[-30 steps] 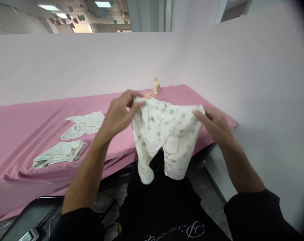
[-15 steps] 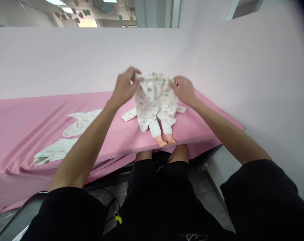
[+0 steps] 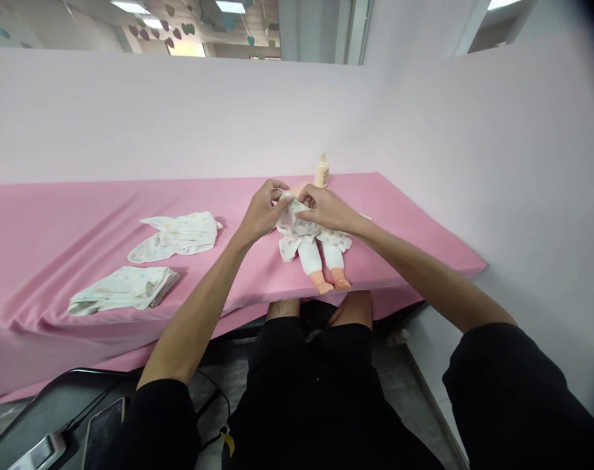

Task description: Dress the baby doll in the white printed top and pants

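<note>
A baby doll [image 3: 311, 259] lies on its back with its feet toward me, in white leggings and a white printed top. My left hand [image 3: 267, 210] pinches the edge of white printed baby pants [image 3: 299, 222], held bunched over the doll's middle. On the other side of that edge, my right hand [image 3: 324, 207] has its fingers bent into the same cloth. The doll's head is mostly hidden behind my hands.
A pump bottle [image 3: 322, 172] stands by the back wall. Folded white cloths, one upper [image 3: 179, 235] and one lower [image 3: 123, 289], lie left on the pink sheet [image 3: 238, 287]. A phone [image 3: 104, 431] rests on a dark chair [image 3: 57, 398] at lower left.
Both hands have come down and closer together, bunching the pants that hung stretched between them. The bottle and part of the doll's head have come into view behind.
</note>
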`<state>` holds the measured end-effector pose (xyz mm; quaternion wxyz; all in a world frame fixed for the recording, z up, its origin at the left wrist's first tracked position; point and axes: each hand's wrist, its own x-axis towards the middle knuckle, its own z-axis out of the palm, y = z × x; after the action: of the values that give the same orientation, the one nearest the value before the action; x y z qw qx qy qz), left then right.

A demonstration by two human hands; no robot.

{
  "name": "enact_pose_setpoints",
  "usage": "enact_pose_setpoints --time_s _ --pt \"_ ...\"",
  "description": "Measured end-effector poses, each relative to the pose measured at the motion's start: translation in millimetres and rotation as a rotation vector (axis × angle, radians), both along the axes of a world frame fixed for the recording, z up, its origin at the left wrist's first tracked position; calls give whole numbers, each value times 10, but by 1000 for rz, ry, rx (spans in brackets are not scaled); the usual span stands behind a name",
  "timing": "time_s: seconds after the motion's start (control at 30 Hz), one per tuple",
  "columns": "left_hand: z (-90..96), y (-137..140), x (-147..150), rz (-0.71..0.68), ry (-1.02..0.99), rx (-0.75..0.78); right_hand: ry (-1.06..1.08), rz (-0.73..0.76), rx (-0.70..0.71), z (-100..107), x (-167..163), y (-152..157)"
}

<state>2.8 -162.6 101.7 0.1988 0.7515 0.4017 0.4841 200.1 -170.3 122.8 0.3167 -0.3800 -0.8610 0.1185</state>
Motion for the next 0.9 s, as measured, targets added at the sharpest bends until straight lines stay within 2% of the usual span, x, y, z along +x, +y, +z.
enact_pose_setpoints --time_s 0.1,0.17,0.27,0.33,0.4,0.47,0.6,0.73,0.83,0.87,0.9 --pt "-55 123 46 19 -101 16 -129 12 -303 -8 -9 169" --pt "-103 161 114 139 -177 66 -74 36 -506 -43 -10 278" --pt "-175 127 264 411 -275 97 324 118 -712 -106 -20 377" --pt "-196 83 373 400 -294 -29 579 224 -786 -140 -21 386" --pt "-179 55 474 300 -299 -172 716 285 -825 -169 -1 361" --pt "-132 48 561 253 -281 -200 775 276 -859 -202 43 321" --pt "-85 32 684 245 -106 -16 917 223 -879 -330 158 246" --pt "-224 16 706 401 133 163 993 244 -890 -540 218 181" --pt "-363 11 692 441 261 236 863 280 -930 -651 191 127" --pt "-401 0 700 410 307 271 780 260 -890 -654 167 101" --pt "-436 -19 717 366 356 317 688 205 -784 -637 137 66"
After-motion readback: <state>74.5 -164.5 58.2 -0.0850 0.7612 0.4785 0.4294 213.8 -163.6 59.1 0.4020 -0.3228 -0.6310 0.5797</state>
